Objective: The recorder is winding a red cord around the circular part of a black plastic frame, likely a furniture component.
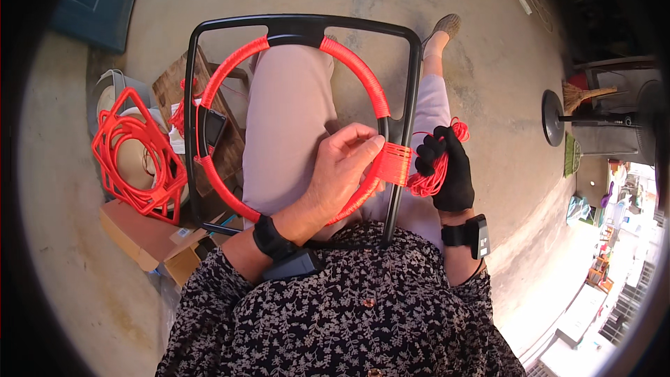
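Head view: black frame (413, 77) with red-wrapped ring (361, 73) lies across the person's legs (286, 112). Gloved right hand (453, 171) clenched around red cord bundle (427, 184), just right of frame. Bare left hand (342, 167) at red cord band (396, 165), thumb and forefinger close together; cannot tell whether a strand is pinched.

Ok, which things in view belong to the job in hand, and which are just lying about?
In the job:
black frame
red cord, bundled in right hand
possibly red frames

Seemingly just about:
fan
broom
box
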Demonstrator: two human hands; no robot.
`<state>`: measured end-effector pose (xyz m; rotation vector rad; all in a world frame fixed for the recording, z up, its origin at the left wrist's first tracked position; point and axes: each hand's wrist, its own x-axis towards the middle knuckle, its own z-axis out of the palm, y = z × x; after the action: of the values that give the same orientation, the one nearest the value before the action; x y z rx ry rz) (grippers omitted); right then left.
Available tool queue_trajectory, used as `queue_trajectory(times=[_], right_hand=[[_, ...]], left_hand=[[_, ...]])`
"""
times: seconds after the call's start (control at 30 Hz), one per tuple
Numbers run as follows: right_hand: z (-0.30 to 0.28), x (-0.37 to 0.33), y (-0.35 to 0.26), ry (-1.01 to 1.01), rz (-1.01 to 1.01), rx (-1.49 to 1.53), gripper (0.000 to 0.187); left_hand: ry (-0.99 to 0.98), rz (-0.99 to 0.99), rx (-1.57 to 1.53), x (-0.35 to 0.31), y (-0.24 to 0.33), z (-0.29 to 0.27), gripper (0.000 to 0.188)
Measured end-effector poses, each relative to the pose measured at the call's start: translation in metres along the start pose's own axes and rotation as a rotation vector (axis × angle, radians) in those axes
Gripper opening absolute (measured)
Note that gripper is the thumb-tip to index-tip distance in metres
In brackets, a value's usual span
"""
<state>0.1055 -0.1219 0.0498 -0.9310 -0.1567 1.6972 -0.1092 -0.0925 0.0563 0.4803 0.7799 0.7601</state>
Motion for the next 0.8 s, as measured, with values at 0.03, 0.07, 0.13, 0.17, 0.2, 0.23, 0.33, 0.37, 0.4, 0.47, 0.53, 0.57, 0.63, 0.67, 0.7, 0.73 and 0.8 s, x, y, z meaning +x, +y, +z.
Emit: queue_trajectory(times=[0.03,0.07,0.13,0.17,0.2,0.23,0.33,0.37,0.4,0.47,0.53,0.57,0.63,0.67,0.7,0.73,0.8], right_hand=[[-0.003,-0.001,-0.003,0.034,-0.034,-0.016,0.030],[-0.005,-0.002,-0.007,0.100,0.015,-0.279,0.035],[-0.006,-0.001,-0.020,0.239,0.076,-0.788,0.051],[-0.004,0.002,-0.026,0.330,0.042,-0.965,0.042],[0.001,0.006,-0.029,0.344,-0.083,-1.110,0.035],[0.007,0.010,-0.031,0.469,-0.197,-1.274,0.030],[0.036,0.012,-0.026,0.423,-0.876,-1.776,0.024],[0.049,0.012,-0.022,0.298,-1.041,-1.803,0.025],[0.061,0.011,-0.018,0.110,-1.148,-1.976,0.027],[0.083,0.010,-0.008,-0.225,-1.283,-2.161,0.030],[0.094,0.003,-0.004,-0.348,-1.155,-2.144,0.021],[0.095,0.002,-0.004,-0.360,-1.255,-2.094,0.021],[0.087,-0.002,-0.005,0.062,-0.744,-1.503,0.015],[0.080,-0.001,-0.011,0.197,-0.421,-1.301,0.012],[0.071,0.001,-0.014,0.125,-0.481,-1.283,0.012],[0.063,0.006,-0.013,0.026,-0.287,-1.145,0.015],[0.047,0.011,-0.009,-0.127,-0.077,-1.005,0.023]], left_hand=[[-0.021,0.009,0.029,0.001,0.000,-0.001,0.019],[-0.012,0.033,0.004,0.001,-0.001,-0.001,0.016],[0.001,0.043,0.040,0.003,-0.003,0.000,0.017],[0.009,0.068,0.061,0.004,-0.003,0.000,0.018],[0.008,0.070,0.063,0.004,-0.004,0.000,0.018],[0.022,0.100,0.098,0.004,-0.004,0.001,0.019],[0.083,0.190,0.140,0.002,-0.004,0.003,0.025],[0.126,0.249,0.150,0.001,-0.004,0.004,0.031],[0.110,0.338,0.178,0.000,-0.003,0.005,0.039],[0.124,0.403,0.169,0.001,-0.003,0.005,0.036],[0.111,0.474,0.111,0.004,-0.006,0.006,0.027],[0.132,0.467,0.101,0.005,-0.007,0.004,0.027],[0.171,0.316,0.080,0.006,-0.009,-0.002,0.020],[0.173,0.326,0.051,0.009,-0.012,-0.001,0.016],[0.171,0.318,0.055,0.010,-0.014,-0.002,0.016],[0.168,0.309,0.061,0.012,-0.016,-0.002,0.016],[0.176,0.218,0.166,0.013,-0.017,-0.003,0.016]])
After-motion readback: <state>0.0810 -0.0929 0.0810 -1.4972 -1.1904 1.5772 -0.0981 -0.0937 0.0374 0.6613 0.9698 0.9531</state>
